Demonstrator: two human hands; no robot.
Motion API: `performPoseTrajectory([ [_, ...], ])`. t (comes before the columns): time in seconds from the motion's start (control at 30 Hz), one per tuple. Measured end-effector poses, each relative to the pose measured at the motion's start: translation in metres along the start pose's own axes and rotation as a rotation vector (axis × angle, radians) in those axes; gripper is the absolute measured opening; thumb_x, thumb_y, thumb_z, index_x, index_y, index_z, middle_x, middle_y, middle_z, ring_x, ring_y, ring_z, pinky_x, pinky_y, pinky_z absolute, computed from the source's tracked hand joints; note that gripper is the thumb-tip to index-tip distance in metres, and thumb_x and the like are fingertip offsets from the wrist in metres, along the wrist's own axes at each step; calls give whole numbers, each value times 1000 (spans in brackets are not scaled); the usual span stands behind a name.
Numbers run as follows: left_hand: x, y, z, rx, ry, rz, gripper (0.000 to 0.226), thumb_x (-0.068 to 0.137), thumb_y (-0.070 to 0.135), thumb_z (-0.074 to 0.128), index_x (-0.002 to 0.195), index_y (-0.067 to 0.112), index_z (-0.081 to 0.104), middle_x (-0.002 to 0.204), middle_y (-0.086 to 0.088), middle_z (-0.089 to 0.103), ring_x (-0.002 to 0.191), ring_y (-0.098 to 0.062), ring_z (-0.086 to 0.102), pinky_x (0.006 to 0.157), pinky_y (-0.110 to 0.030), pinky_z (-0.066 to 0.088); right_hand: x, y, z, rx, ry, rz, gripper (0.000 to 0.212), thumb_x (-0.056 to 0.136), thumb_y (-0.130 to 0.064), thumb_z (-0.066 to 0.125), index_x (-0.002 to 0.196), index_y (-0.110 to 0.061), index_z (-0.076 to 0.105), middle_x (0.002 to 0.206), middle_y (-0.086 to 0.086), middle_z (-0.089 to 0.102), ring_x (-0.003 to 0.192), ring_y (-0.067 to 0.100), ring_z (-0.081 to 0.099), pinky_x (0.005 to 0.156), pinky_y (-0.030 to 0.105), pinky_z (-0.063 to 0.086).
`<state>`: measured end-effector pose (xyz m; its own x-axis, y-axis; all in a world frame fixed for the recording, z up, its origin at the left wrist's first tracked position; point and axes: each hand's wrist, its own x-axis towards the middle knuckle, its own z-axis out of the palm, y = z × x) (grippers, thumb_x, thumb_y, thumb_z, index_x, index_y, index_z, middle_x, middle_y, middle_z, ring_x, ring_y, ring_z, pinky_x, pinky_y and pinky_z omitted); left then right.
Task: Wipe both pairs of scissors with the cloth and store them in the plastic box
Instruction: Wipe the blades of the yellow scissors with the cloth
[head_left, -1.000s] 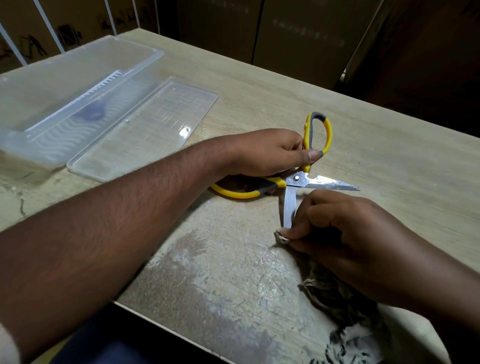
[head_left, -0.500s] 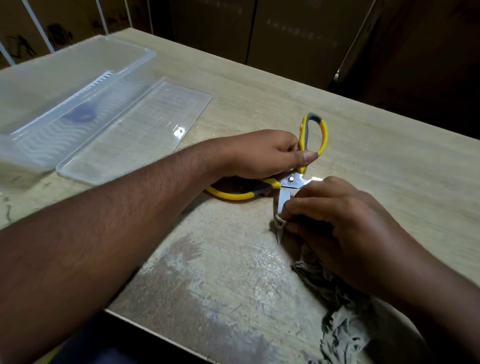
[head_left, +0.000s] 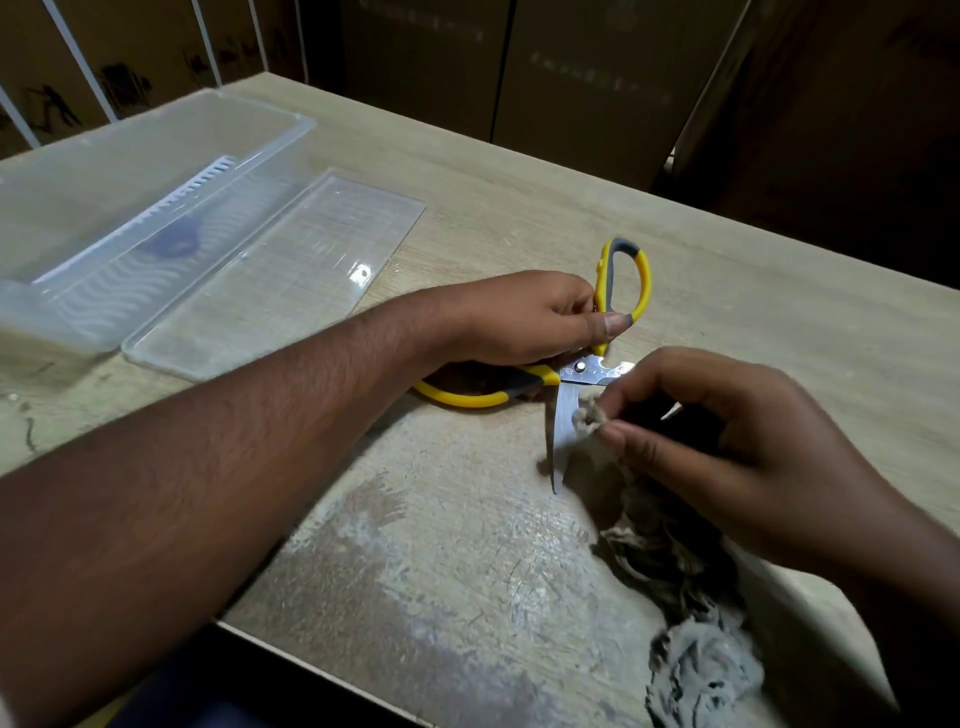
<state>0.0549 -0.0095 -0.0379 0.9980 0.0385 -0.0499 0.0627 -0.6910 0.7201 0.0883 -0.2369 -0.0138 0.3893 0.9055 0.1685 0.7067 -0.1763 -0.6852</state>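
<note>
Plastic box (head_left: 98, 322), far left, is partly cut off, a blurred dark item inside; its lid (head_left: 291, 270) lies beside it. Left hand (head_left: 524, 317) grips the yellow scissors (head_left: 571, 410), hiding one handle. Right hand (head_left: 727, 441) pinches the cloth (head_left: 675, 561) against the near blade, concealing the other blade on the table (head_left: 519, 208).

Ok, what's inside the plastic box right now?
Through the clear plastic box a white slotted insert and a dark purple blur show. Whether that blur is the other scissors cannot be told; the yellow scissors are outside it.
</note>
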Motion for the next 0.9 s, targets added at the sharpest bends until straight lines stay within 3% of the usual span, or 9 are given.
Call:
performPoseTrajectory([
  [0.1,1,-1,0,6,5,-6,41,104,53,49,98,15,62,73,8,59,60,-6,50,59,-23,39,1,1,4,-64,94,31,8,85,-31,78,93,-32,78,89,-15,74,84,9,73,69,24,58],
  [0.27,1,-1,1,23,19,-4,39,104,52,48,93,18,60,71,10,60,57,-1,50,57,-19,38,2,8,16,-125,-34,39,9,83,-24,84,86,-31,79,88,-17,74,86,6,73,74,40,60],
  [0.57,-2,2,0,-13,1,-17,39,103,54,49,91,19,61,78,2,64,64,-9,54,62,-26,43,-4,0,7,-94,-314,66,15,86,-29,83,82,-40,75,95,-17,71,91,5,71,79,34,58],
  [0.63,-1,2,0,5,6,-19,39,103,54,49,90,20,61,75,5,63,61,-6,52,60,-22,42,-3,-3,2,-71,-264,21,7,88,-30,80,87,-37,78,94,-15,73,88,9,72,74,34,59],
  [0.77,0,2,0,13,4,-15,40,103,54,49,96,17,63,75,6,60,61,-5,50,59,-22,40,2,1,4,-38,1,3,4,86,-31,78,89,-34,77,92,-11,73,83,12,73,69,36,60],
  [0.9,-1,2,0,4,-8,-13,39,104,52,48,96,17,63,79,3,63,64,-8,53,61,-23,41,1,5,20,-140,-88,-19,24,86,-22,84,82,-41,70,89,-18,69,85,6,70,70,30,55],
])
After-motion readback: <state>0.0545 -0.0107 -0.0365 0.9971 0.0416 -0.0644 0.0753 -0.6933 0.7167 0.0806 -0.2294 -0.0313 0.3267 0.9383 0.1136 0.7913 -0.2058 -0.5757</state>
